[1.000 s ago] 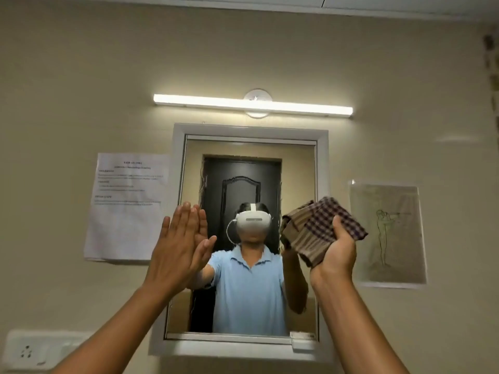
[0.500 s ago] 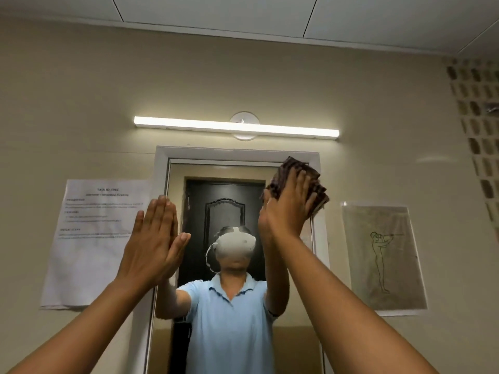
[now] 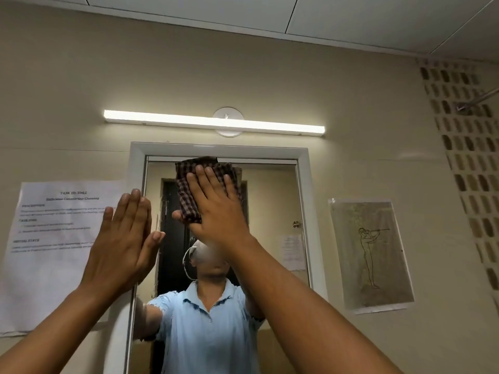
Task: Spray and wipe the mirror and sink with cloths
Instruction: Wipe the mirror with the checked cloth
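A white-framed mirror (image 3: 272, 201) hangs on the beige wall ahead. My right hand (image 3: 216, 209) lies flat on a folded brown checked cloth (image 3: 189, 190) and presses it against the upper middle of the glass, just under the top frame. My left hand (image 3: 127, 238) is flat with its fingers together, resting against the mirror's left frame edge and holding nothing. The glass reflects a person in a light blue shirt and a dark door. The sink is out of view.
A lit tube light (image 3: 213, 122) runs above the mirror. A printed task sheet (image 3: 54, 238) is taped to the wall on the left and a line drawing (image 3: 370, 255) in a plastic sleeve on the right. Patterned tiles (image 3: 467, 157) fill the far right.
My right hand with the cloth has slid left along the top of the glass, from the upper right corner to the upper middle. The camera has tilted upward. My left hand stays against the left frame.
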`<state>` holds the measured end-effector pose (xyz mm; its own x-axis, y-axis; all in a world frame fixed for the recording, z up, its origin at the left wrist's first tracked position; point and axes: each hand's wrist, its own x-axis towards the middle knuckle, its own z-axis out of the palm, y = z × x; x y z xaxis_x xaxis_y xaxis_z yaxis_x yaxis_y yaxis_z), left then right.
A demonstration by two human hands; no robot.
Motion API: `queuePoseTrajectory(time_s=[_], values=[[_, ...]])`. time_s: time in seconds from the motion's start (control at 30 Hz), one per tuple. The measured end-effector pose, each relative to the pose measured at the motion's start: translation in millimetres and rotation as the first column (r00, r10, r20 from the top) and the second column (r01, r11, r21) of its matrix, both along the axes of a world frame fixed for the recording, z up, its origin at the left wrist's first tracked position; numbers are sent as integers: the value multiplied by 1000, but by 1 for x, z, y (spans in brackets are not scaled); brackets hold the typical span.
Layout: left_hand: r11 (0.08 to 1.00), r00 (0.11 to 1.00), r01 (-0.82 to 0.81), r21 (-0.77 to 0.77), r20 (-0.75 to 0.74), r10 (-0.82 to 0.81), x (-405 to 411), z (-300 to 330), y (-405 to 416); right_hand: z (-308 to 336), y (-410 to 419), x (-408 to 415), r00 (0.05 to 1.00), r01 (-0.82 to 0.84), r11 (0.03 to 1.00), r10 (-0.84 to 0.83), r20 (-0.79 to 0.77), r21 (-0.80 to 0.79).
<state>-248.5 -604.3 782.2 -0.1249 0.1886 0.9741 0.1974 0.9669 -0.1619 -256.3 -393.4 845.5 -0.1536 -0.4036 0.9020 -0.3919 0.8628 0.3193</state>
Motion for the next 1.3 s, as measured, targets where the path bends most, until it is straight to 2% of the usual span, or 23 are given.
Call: queuePoseTrajectory(time_s=[0.13, 0.27, 0.37, 0.47, 0.6, 0.8, 1.03, 1.3], values=[[1000, 1000, -1, -6, -15, 1, 1, 0, 0, 1, 33, -5, 997, 54, 999, -53, -63, 8], [1000, 1000, -11, -11, -13, 10, -1, 0, -1, 1, 85, -3, 997, 58, 973, -67, -32, -222], [1000, 1000, -10, -18, -20, 9, -1, 2, -2, -1, 118, -7, 993, 91, 950, -110, -46, -299], [1000, 1000, 2, -15, -27, -2, 0, 8, -3, -9, 119, -14, 984, 140, 914, -171, -48, -380], [1000, 999, 26, -6, -39, -26, 1, 9, -5, -21, 88, -11, 991, 107, 876, -132, -22, -471], [994, 993, 107, 14, -45, -106, -1, 7, -6, -13, 14, 0, 998, 36, 960, -50, -41, -278], [985, 985, 169, 27, -44, -168, 1, 4, -7, 14, -66, 0, 998, 15, 998, -18, -58, -58], [967, 967, 252, 35, -59, -249, 5, 2, -6, 5, -84, 1, 999, -15, 999, 14, -36, -28]])
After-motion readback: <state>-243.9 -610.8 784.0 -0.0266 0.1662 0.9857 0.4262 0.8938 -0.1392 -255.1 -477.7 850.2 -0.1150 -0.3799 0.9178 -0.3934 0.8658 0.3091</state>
